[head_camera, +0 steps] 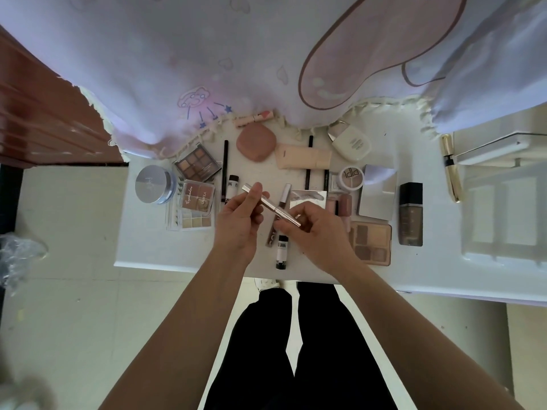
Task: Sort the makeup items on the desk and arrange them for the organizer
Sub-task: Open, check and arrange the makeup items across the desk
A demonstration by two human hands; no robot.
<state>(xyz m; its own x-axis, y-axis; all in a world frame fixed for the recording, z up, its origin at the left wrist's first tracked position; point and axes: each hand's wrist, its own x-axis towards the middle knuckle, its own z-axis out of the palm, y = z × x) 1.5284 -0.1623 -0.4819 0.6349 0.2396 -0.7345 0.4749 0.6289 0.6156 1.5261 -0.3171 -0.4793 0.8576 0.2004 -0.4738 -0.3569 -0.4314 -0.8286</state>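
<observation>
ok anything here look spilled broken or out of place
Nothing spilled or broken. Two strays: a pink lipstick lies against the curtain fringe at the back, and a gold tube lies apart at the right.

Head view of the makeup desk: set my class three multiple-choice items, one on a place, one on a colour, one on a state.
1. Where on the desk is the silver-lidded jar? A left end; B right end; C front middle.
2. What colour is the rounded compact by the cloth? A green; B pink; C black.
3. How is the slim metallic tube? A lying on the desk; B standing upright; C held between both hands.
Answers: 1 A, it lies near the left edge. 2 B, its lid is dusty pink. 3 C, the left hand and right hand pinch its ends.
</observation>
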